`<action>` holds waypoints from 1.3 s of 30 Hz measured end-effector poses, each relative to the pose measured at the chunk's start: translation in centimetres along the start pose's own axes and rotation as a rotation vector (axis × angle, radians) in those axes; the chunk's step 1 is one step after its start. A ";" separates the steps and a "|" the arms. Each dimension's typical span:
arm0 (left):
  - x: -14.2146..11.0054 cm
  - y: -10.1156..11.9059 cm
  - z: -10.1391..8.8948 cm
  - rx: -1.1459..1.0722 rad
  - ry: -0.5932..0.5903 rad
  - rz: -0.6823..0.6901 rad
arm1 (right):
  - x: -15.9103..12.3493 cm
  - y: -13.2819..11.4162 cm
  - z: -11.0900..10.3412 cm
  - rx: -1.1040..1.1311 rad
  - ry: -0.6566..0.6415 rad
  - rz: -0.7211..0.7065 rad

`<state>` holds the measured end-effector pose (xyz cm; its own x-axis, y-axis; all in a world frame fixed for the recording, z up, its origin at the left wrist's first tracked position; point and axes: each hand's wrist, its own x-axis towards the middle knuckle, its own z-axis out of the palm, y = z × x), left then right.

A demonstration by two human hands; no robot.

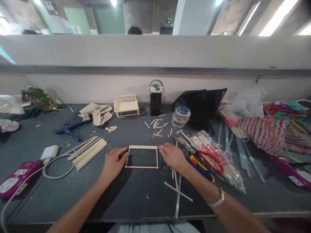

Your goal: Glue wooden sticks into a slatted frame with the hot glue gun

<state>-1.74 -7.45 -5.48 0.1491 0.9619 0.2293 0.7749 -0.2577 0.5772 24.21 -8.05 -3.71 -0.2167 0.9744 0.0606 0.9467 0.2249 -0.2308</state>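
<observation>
From my head view, the stick frame (143,147) lies on the dark table (97,197) at the centre of the picture, a rectangle with a thicker top bar. My left hand (115,160), left of centre, has its curled fingertips at the frame's upper left corner; my right hand (173,157), right of centre, brings bent fingertips to the upper right corner. I can't tell whether either set of fingers pinches the wood or merely rests against it. Left of my left hand I have a bundle of sticks (89,152). Cut stick pieces (156,124) are scattered above the frame, near a glass jar (181,117). A small stick model (126,105) stands at upper centre-left, beside a black phone (155,104). Near my right forearm lie red-handled scissors (213,163) and a plastic bag of sticks (218,152).
</observation>
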 end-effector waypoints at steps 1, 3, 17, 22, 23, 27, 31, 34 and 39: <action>-0.3 0.1 0.1 0.017 0.007 0.003 | -0.1 0.0 0.1 -0.001 0.000 0.000; -0.6 0.3 0.3 0.024 0.006 0.012 | -0.2 -0.1 0.2 0.001 -0.001 -0.001; -0.7 0.6 0.6 0.017 -0.038 -0.079 | -0.1 -0.1 0.7 0.040 -0.034 0.016; 0.5 0.8 -0.1 0.062 -0.115 -0.139 | 0.0 0.2 0.7 0.052 -0.020 0.042; 0.9 0.9 -0.3 0.075 -0.136 -0.147 | 0.0 0.2 0.7 0.055 -0.017 0.044; 2.8 1.2 -0.8 0.136 -0.234 -0.170 | -0.1 0.3 0.8 0.073 -0.003 0.049; 3.7 1.2 -0.6 0.179 -0.286 -0.181 | -0.1 0.2 0.9 0.093 0.003 0.059; 3.6 0.9 -0.5 0.179 -0.299 -0.198 | -0.1 0.2 0.9 0.106 0.005 0.068; 3.5 0.8 -0.7 0.168 -0.316 -0.215 | -0.1 0.1 0.9 0.130 -0.008 0.083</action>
<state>-1.00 -4.39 -3.71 0.1337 0.9796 -0.1498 0.8946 -0.0543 0.4435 24.14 -8.06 -4.63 -0.1409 0.9896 0.0288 0.9227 0.1418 -0.3586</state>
